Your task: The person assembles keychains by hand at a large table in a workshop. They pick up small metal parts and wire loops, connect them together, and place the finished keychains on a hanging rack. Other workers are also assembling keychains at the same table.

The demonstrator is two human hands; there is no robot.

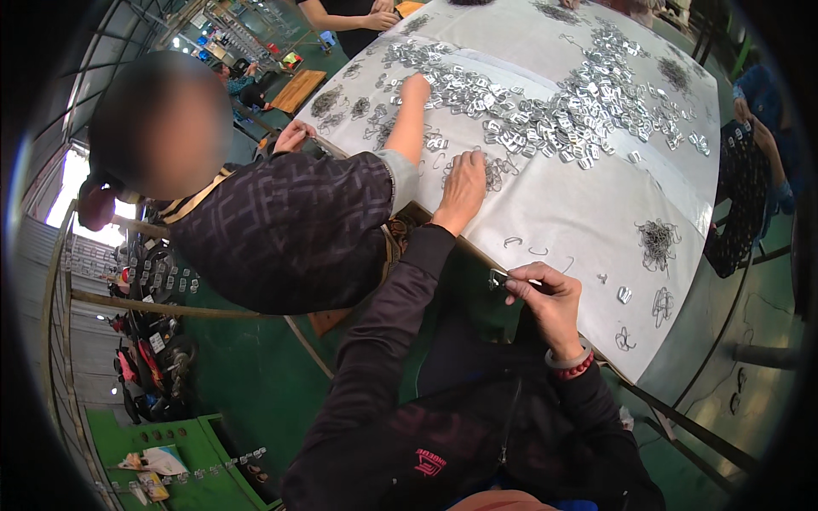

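Observation:
My left hand (pixel 463 192) reaches over the near left part of the table, fingers curled down together at the edge of a small heap of bent wire hooks (pixel 496 173). Its fingertips are partly hidden, so whatever they grip does not show. Just off the table's near edge, my right hand (pixel 547 298) pinches a small metal buckle (pixel 497 278) between thumb and fingers. Several loose wire hooks (pixel 538 251) lie on the white sheet between my two hands. Further in spreads a large pile of flat silver buckles (pixel 562 119).
On my left a co-worker (pixel 290 221) sits close, one arm across the table's white cover (pixel 545 204). Dark tangles of wire (pixel 658 243) and a single buckle (pixel 625 295) lie to the right. Another person (pixel 754 162) works at the right edge, and one more (pixel 349 21) at the far side.

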